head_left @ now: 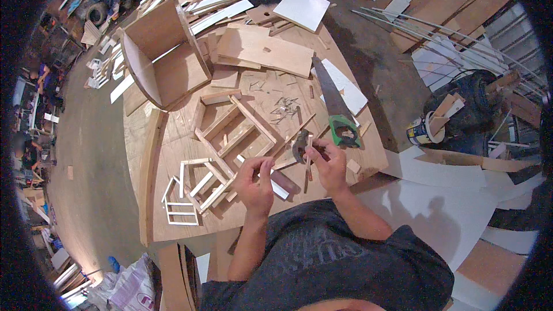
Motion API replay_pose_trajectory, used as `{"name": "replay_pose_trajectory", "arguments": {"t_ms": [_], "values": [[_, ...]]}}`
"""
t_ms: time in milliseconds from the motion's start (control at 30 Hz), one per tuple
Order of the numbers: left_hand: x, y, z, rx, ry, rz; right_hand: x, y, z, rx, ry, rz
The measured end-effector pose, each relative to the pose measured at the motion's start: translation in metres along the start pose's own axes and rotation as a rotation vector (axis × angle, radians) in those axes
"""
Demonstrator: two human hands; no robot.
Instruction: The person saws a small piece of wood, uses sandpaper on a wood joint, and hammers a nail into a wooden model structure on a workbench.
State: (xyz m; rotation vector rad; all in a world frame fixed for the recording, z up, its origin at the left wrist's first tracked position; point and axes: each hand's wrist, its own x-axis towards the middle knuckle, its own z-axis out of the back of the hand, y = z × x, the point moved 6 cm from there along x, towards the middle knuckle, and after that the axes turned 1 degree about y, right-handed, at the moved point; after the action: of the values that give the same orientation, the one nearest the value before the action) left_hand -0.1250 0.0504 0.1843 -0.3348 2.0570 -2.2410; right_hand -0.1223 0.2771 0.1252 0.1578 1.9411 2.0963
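- Looks to me like I'm at the fitting-up bit: got a thin wooden strip (309, 152) pinched upright, near the table's front edge, with frames around it.
- Right hand (328, 166): thumb and fingertips closed on that strip.
- Left hand (255, 187): fingers curled, thumb close to the index. Can't tell if there's something tiny in there.
- My guess is the next move calls for a steady pinch and lining the strip up before anything gets fixed.
- Head count on the wooden table (174, 138): one saw (334, 97) with a green handle, one bigger ladder-like frame (237, 140), at least two smaller white-edged frames (182, 213) (bunched up, hard to separate), one box-like piece (173, 75) with a curved side.
- One dark tool (299, 145) right by the strip, partly hidden, can't say what.
- Loose nails (284, 109): one messy patch plus strays, too small to count, sorry.
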Motion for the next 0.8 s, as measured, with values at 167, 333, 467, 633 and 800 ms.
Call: {"name": "replay_pose_trajectory", "arguments": {"t_ms": [167,333,467,633,800], "values": [[0.0,0.091,-0.041,-0.081,0.128,0.36,0.034,-0.104,0.036,-0.282,0.085,-0.163],[-0.008,0.137,-0.075,0.138,0.088,0.361,0.042,-0.133,0.043,-0.353,0.113,-0.234],[0.035,0.17,-0.122,0.383,0.091,0.292,0.049,-0.15,0.042,-0.396,0.216,-0.158],[0.086,0.212,-0.167,0.49,-0.02,0.138,0.065,-0.159,0.043,-0.584,0.312,-0.066],[0.095,0.236,-0.178,0.577,-0.015,0.135,0.072,-0.16,0.042,-0.366,0.348,-0.209]]}}
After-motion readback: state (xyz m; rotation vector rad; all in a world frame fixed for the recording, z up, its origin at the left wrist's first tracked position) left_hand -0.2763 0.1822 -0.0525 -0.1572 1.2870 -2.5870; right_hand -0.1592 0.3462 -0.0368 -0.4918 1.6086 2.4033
